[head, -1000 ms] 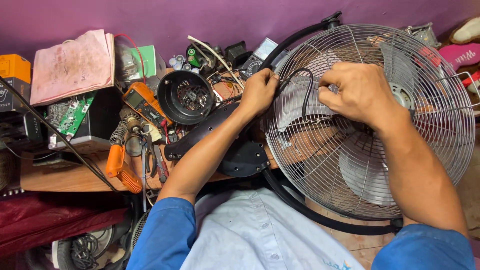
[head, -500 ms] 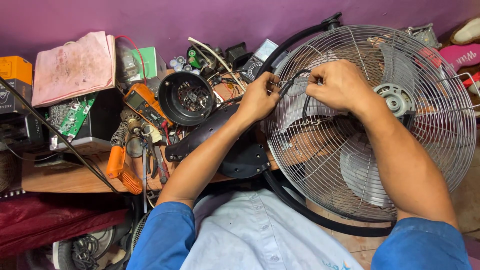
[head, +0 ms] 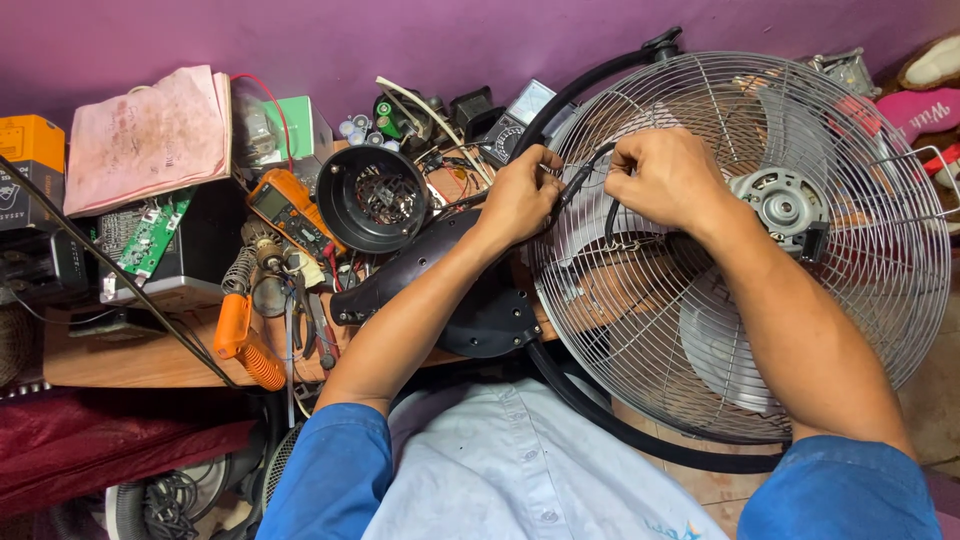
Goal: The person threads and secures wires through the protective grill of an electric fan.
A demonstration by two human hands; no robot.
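Grip: our left hand (head: 522, 195) and right hand (head: 668, 178) both pinch tight on the black cable (head: 580, 180), which lies vs. the fan grille (head: 850, 300) top-left, above the desk (head: 120, 355). Step looks like feeding cable thru wires; next needs steady pull w/ fingertips.

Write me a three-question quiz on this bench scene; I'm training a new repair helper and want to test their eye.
1. True or false: both hands are at the round metal wire fan guard.
2. What do the left hand and right hand pinch between them? A) thin black cable B) orange multimeter C) pink cloth
3. Which orange-handled tool lies near the wooden bench's front edge?

Key:
1. True.
2. A, the thin black cable.
3. The orange-handled soldering iron.
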